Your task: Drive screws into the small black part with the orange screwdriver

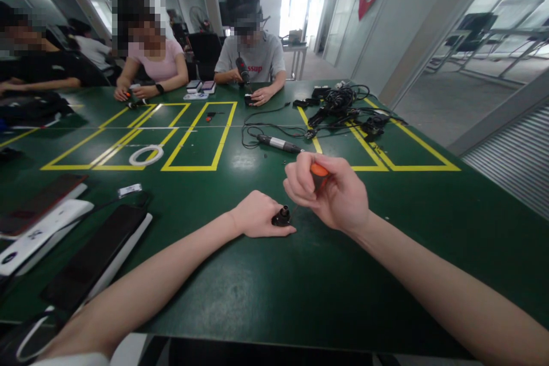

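Note:
My left hand (262, 215) rests on the green tabletop, its fingers and thumb closed around a small black part (282, 217) with a short round stub pointing up. Just right of it and a little higher is my right hand (332, 191), wrapped round an orange-and-black screwdriver handle (319, 172). A thin shaft slants down from the handle toward the black part. I cannot tell whether the tip touches it. Beyond my right hand lies a dark pen-shaped electric screwdriver (278, 143) with a grey band and a cord.
A tangle of black cables (341, 103) lies at the back right. At left are a dark phone (96, 254), a white power bank (38, 234) and a white ring (146, 154). Yellow tape (189, 168) marks the green table. Across it, a person (253, 48) holds a power driver (242, 70).

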Demonstrator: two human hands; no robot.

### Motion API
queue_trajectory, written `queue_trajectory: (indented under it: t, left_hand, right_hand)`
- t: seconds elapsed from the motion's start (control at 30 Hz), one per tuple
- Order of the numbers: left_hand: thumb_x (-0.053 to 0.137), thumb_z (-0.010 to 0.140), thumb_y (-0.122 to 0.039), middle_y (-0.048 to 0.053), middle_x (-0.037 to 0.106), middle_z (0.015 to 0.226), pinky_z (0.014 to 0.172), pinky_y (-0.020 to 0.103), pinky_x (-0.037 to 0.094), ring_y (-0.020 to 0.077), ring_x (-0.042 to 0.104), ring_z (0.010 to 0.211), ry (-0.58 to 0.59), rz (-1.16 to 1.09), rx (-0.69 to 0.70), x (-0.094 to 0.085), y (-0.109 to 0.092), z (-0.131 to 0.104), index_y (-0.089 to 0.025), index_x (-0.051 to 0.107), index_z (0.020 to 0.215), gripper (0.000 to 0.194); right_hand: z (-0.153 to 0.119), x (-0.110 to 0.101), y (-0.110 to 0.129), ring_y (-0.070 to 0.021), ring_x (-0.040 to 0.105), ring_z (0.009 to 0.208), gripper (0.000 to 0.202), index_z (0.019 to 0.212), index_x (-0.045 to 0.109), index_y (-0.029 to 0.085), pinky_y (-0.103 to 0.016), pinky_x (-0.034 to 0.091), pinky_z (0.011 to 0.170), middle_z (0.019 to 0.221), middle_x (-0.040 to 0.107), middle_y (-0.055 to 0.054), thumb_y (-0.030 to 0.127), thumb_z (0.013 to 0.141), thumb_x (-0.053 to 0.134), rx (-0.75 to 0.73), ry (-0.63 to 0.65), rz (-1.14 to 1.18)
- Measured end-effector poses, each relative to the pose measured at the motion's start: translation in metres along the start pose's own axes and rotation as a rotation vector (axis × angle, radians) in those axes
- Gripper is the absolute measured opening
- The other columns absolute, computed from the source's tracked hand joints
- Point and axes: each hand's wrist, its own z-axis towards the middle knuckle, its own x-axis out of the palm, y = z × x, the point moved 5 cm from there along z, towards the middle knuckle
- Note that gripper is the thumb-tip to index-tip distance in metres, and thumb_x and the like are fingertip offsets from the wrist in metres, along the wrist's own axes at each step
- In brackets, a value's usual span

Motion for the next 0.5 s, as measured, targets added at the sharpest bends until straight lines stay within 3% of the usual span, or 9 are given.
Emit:
queue_trajectory:
  t: [0.1,0.27,0.37,0.5]
  left_hand:
    - [0.055,0.096,-0.067,0.008,0.075,0.078,0.068,0.028,0.047,0.0230,0.072,0.076,0.015,-0.009,-0.008,0.0001,0.0005,-0.0012,-0.018,0.073,0.086,0.053]
    - [0.055,0.096,-0.067,0.008,0.076,0.082,0.071,0.028,0.049,0.0230,0.073,0.081,-0.005,-0.040,-0.011,-0.0008,0.0006,-0.0018,-0.019,0.074,0.091,0.052]
    - [0.056,0.096,-0.066,0.008,0.076,0.082,0.071,0.028,0.049,0.0226,0.073,0.080,-0.007,-0.047,-0.003,0.0005,0.0012,-0.0015,-0.019,0.074,0.091,0.051]
    - [0.057,0.096,-0.066,0.007,0.076,0.083,0.073,0.028,0.050,0.0234,0.073,0.084,-0.018,-0.059,-0.010,0.0010,0.0021,-0.0011,-0.019,0.074,0.093,0.051]
  right_hand:
    - [-0.0022,0.0024,-0.0021,-0.0076,0.019,0.042,0.042,0.065,0.052,0.021,-0.023,0.020,0.043,0.049,0.029,0.008,0.049,0.096,0.056,0.022,0.032,0.052]
    - [-0.0045,0.0021,-0.0029,-0.0085,0.019,0.042,0.026,0.081,0.051,0.023,-0.022,0.019,0.043,0.051,0.036,0.009,0.045,0.091,0.060,0.005,0.042,0.102]
    - [-0.0020,0.0020,-0.0036,-0.0080,0.023,0.043,0.034,0.071,0.052,0.021,-0.021,0.021,0.041,0.052,0.039,0.006,0.043,0.097,0.056,0.006,0.023,0.059]
    - [-0.0032,0.0057,-0.0051,-0.0071,0.020,0.041,0.047,0.062,0.050,0.020,-0.021,0.021,0.041,0.048,0.030,0.007,0.046,0.101,0.051,0.012,0.060,0.065]
